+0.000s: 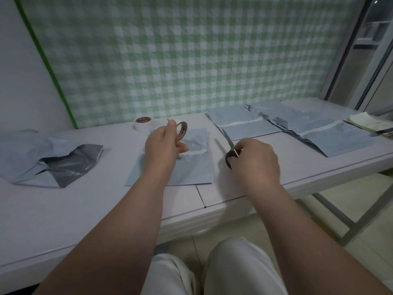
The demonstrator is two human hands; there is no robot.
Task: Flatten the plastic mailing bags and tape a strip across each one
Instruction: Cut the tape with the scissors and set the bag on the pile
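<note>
Head view: flat grey-blue mailing bag (191, 169) bears white tape strip (198, 151).

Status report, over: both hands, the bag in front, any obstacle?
Left hand holds thin red-cored tape roll. Right hand grips black-handled metal scissors. Flat blue-grey plastic bag in front, white strip across. Nothing blocks it.

forearms (127, 209) — bare, unsleeved; trousers (238, 265) — plain, off-white fabric
</note>
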